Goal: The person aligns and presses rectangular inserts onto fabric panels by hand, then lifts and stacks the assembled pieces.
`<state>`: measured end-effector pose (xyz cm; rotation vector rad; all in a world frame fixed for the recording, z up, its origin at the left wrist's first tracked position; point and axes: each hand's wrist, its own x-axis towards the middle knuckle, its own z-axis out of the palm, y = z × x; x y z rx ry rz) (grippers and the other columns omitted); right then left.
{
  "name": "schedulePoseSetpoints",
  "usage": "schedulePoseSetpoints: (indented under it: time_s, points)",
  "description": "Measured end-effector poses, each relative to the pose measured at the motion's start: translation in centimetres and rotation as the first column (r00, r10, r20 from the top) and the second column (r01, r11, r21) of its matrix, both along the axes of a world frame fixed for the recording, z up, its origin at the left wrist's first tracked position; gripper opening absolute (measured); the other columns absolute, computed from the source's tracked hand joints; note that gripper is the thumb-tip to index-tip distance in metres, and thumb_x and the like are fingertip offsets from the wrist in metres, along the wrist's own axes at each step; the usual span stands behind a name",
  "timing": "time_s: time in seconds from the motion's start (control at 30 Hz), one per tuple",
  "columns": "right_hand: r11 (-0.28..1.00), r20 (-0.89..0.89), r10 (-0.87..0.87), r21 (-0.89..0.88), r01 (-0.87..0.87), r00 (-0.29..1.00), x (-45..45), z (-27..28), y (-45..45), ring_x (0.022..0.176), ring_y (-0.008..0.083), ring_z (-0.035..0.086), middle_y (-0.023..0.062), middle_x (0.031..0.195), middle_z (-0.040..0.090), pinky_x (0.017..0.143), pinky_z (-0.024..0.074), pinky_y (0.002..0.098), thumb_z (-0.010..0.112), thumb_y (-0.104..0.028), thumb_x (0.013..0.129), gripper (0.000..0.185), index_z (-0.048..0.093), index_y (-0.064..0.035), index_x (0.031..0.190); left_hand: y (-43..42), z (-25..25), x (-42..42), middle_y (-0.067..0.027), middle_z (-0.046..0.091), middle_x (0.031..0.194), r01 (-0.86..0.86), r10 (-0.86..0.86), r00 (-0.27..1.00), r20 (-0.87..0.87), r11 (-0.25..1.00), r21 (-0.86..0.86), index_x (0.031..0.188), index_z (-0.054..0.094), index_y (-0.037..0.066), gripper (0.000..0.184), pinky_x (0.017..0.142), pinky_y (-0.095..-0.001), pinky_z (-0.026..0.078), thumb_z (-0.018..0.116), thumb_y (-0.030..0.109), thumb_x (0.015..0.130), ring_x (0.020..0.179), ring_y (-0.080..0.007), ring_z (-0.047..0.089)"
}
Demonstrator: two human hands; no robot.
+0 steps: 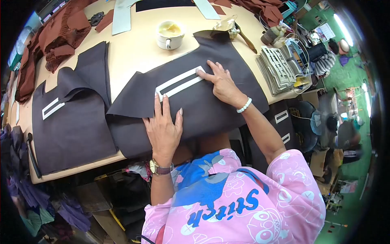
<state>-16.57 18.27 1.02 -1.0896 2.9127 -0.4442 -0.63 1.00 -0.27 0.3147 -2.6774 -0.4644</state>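
Observation:
A white rectangular frame strip (183,84) lies slantwise on a dark brown fabric panel (191,107) in front of me. My left hand (163,129) rests on the panel with fingers stretched, its fingertips at the strip's lower left end. At the strip's upper right end, the fingers of my right hand (222,83) are spread and touch its corner. To the left is another dark fabric piece (77,134) with a similar white frame (53,108) on it, partly covered by a folded flap.
A white mug (170,35) with yellowish paste stands beyond the panel. A brush (245,38) lies to its right, near a stack of white frames (276,69). Reddish-brown cloth (61,34) is heaped at the far left. A black-handled tool (33,156) lies along the table's left edge.

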Motion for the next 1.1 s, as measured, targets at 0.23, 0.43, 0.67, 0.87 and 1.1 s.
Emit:
schedulePoseSetpoints:
  time_s: [0.23, 0.43, 0.67, 0.87, 1.1]
  points:
    - [0.886, -0.407, 0.035, 0.435, 0.160, 0.913, 1.7, 0.6, -1.6, 0.133, 0.0386, 0.025, 0.0166, 0.143, 0.030, 0.107, 0.0183, 0.0565, 0.046, -0.011, 0.086, 0.052, 0.039, -0.0093, 0.137, 0.0, -0.1, 0.0, -0.0177, 0.041, 0.137, 0.004, -0.004, 1.000, 0.003, 1.000, -0.028, 0.127, 0.048, 0.002, 0.050, 0.102, -0.0485, 0.029, 0.054, 0.034, 0.088, 0.118, -0.0350, 0.047]
    - [0.897, -0.482, 0.164, 0.436, 0.073, 0.861, 3.9, 1.1, -2.5, 0.133, 0.0354, 0.025, 0.0157, 0.141, 0.032, 0.108, 0.0169, 0.0562, 0.049, -0.019, 0.084, 0.046, 0.051, 0.0068, 0.123, 0.0, -0.1, 0.0, -0.0191, 0.043, 0.135, 0.011, -0.011, 1.000, 0.006, 1.000, 0.018, 0.126, 0.050, 0.002, 0.052, 0.104, -0.0493, 0.027, 0.055, 0.035, 0.087, 0.123, -0.0372, 0.040]
    - [0.809, -0.502, 0.117, 0.548, 0.211, 0.857, 0.5, 0.7, -2.2, 0.134, 0.0359, 0.022, 0.0127, 0.145, 0.025, 0.107, 0.0132, 0.0588, 0.046, -0.019, 0.087, 0.048, 0.044, -0.0033, 0.132, -0.1, -0.2, 0.0, -0.0191, 0.040, 0.137, 0.017, -0.016, 1.000, 0.013, 1.000, -0.025, 0.128, 0.047, 0.002, 0.052, 0.102, -0.0486, 0.028, 0.053, 0.035, 0.089, 0.118, -0.0363, 0.047]
    - [0.712, -0.471, 0.184, 0.669, 0.213, 0.863, 0.2, 1.1, -1.7, 0.136, 0.0368, 0.019, 0.0100, 0.149, 0.019, 0.109, 0.0092, 0.0582, 0.044, -0.021, 0.089, 0.058, 0.026, -0.0177, 0.144, -0.2, -0.3, 0.1, -0.0190, 0.041, 0.137, 0.030, -0.030, 1.000, -0.008, 0.999, -0.037, 0.129, 0.047, 0.002, 0.052, 0.100, -0.0484, 0.030, 0.053, 0.035, 0.088, 0.115, -0.0365, 0.048]
    - [0.715, -0.481, 0.238, 0.675, 0.183, 0.844, 0.9, 1.1, -1.6, 0.135, 0.0365, 0.020, 0.0093, 0.148, 0.021, 0.109, 0.0099, 0.0577, 0.044, -0.020, 0.089, 0.057, 0.027, -0.0170, 0.143, -2.7, 1.5, 0.0, -0.0239, 0.046, 0.130, 0.005, -0.005, 1.000, 0.005, 0.990, 0.140, 0.133, 0.041, 0.002, 0.057, 0.088, -0.0440, 0.041, 0.057, 0.031, 0.086, 0.101, -0.0385, 0.054]
